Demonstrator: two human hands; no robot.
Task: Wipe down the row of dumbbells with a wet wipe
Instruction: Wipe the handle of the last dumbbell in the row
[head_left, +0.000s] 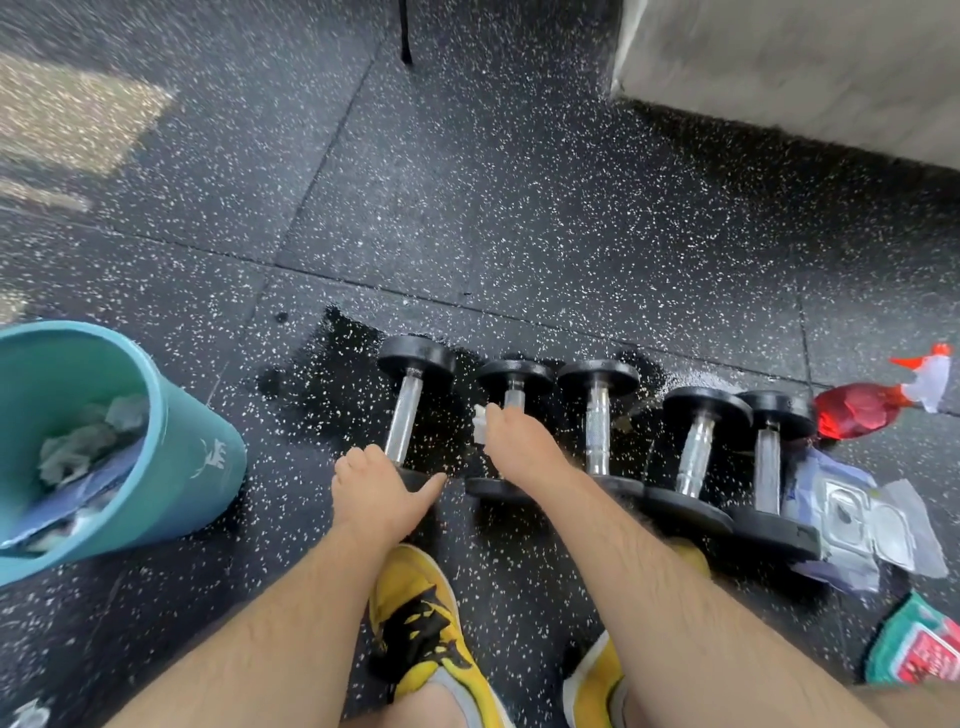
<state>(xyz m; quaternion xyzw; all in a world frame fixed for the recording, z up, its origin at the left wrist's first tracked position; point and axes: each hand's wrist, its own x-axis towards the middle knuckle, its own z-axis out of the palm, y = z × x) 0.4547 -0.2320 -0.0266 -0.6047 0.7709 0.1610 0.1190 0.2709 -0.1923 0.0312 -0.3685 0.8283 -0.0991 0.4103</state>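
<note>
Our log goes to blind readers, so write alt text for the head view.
The right hand holds a wipe against the handle of the second dumbbell in a row of five on a speckled floor, while the left hand grips the near end of the first dumbbell. A teal bin stands at left, a red spray bottle lies at right.

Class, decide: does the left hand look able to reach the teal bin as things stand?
Probably yes: the left hand grips only the leftmost dumbbell, and bare floor lies between it and the teal bin.
</note>
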